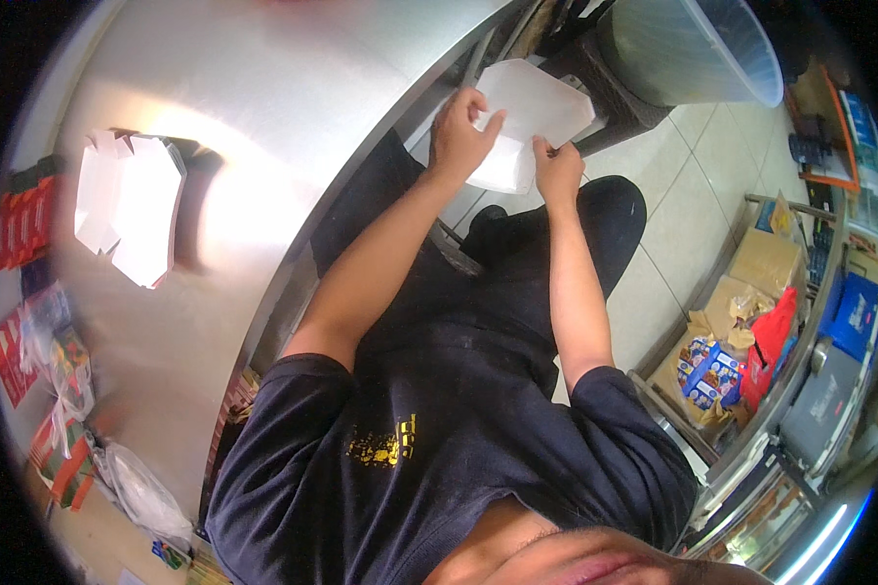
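Observation:
A white cardboard food box (537, 102), partly folded up with its inside showing, is held in the air above my lap, off the table's edge. My left hand (461, 136) grips its left side, thumb on the inner face and fingers curled at the edge. At its near right side, my right hand (559, 172) pinches the wall between thumb and fingers; some fingertips are hidden behind the card. To the left, white flat box blanks (132, 205) with cut flaps lie in a pile on the steel table (293, 107).
A translucent plastic tub (693, 49) stands on a dark stand beyond my right hand. Right of me a metal rack (717, 429) holds cardboard, blue packets and a red bag (773, 346). Plastic bags (146, 492) and red packs (24, 224) line the table's far left.

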`<control>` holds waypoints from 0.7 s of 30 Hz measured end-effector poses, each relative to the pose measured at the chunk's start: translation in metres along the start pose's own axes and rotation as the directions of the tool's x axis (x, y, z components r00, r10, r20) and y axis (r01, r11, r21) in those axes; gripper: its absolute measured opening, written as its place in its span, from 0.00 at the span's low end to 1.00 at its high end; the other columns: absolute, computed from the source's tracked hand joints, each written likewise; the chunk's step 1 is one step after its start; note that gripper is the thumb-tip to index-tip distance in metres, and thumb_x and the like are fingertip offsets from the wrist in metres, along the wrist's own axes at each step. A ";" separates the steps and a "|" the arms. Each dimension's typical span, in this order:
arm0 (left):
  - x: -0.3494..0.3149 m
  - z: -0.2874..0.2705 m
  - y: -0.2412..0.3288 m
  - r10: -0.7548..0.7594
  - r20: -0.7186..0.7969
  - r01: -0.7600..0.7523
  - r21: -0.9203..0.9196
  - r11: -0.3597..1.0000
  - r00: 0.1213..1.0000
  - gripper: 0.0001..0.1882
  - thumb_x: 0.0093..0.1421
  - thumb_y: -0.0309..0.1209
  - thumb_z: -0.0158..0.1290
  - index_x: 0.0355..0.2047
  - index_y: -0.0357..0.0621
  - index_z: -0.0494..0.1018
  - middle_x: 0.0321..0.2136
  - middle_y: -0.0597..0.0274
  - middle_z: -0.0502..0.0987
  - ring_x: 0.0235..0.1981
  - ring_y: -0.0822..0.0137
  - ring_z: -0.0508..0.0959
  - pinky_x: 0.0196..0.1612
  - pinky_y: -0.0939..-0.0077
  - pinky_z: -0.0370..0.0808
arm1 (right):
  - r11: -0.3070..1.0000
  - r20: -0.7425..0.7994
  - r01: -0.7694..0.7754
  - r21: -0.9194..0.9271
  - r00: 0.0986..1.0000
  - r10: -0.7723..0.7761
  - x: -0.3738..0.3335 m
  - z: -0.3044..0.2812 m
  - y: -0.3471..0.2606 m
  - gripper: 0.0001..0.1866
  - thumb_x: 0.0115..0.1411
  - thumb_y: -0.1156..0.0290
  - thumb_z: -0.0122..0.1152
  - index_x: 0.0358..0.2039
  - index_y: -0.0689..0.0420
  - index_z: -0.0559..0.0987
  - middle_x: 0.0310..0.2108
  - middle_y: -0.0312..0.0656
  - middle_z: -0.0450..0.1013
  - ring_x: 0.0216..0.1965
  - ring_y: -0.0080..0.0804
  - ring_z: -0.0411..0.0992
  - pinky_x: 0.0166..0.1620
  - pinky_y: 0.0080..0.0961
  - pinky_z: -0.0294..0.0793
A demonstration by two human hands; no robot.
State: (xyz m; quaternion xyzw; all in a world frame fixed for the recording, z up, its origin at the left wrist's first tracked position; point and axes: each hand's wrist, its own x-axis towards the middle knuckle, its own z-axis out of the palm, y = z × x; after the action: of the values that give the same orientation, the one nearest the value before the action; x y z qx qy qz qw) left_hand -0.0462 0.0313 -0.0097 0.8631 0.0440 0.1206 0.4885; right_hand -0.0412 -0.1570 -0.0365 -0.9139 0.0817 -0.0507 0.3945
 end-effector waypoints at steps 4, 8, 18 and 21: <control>0.000 0.025 -0.044 -0.002 -0.211 0.033 0.141 0.989 0.977 0.25 0.58 0.36 0.64 0.52 0.43 0.68 0.48 0.49 0.77 0.42 0.52 0.81 0.48 0.63 0.76 | 0.994 0.056 -0.056 0.097 0.997 0.051 0.007 -0.009 -0.002 0.21 0.61 0.58 0.68 0.40 0.66 0.83 0.35 0.56 0.81 0.38 0.44 0.82 0.43 0.35 0.77; 0.012 0.023 -0.049 -0.348 0.322 0.433 -0.244 0.868 0.880 0.15 0.67 0.37 0.52 0.49 0.42 0.74 0.43 0.57 0.80 0.42 0.59 0.81 0.47 0.65 0.77 | 0.997 0.001 -0.083 -0.001 0.997 0.083 0.014 -0.015 0.007 0.23 0.61 0.57 0.68 0.37 0.70 0.82 0.32 0.56 0.81 0.35 0.46 0.82 0.40 0.36 0.78; 0.005 0.009 -0.016 -0.427 0.532 0.682 -0.593 0.428 0.731 0.19 0.68 0.35 0.50 0.54 0.38 0.75 0.40 0.59 0.82 0.37 0.65 0.83 0.42 0.67 0.79 | 0.976 -0.030 -0.207 0.070 0.977 0.210 0.028 -0.018 0.037 0.27 0.55 0.49 0.73 0.25 0.65 0.80 0.25 0.49 0.79 0.28 0.38 0.78 0.37 0.32 0.76; 0.002 0.011 -0.017 -0.441 0.415 0.603 -0.475 0.641 0.796 0.17 0.67 0.36 0.51 0.50 0.41 0.79 0.34 0.59 0.82 0.34 0.66 0.82 0.38 0.68 0.77 | 0.969 -0.085 -0.243 0.036 0.966 0.245 0.026 -0.017 0.028 0.26 0.56 0.49 0.73 0.24 0.64 0.80 0.23 0.46 0.79 0.25 0.34 0.77 0.36 0.31 0.76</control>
State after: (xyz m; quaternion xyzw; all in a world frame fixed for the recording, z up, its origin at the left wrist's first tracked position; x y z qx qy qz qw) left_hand -0.0406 0.0317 -0.0293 0.6262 0.1893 -0.1340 0.7444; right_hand -0.0210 -0.1926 -0.0446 -0.8887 0.2105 -0.0433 0.4051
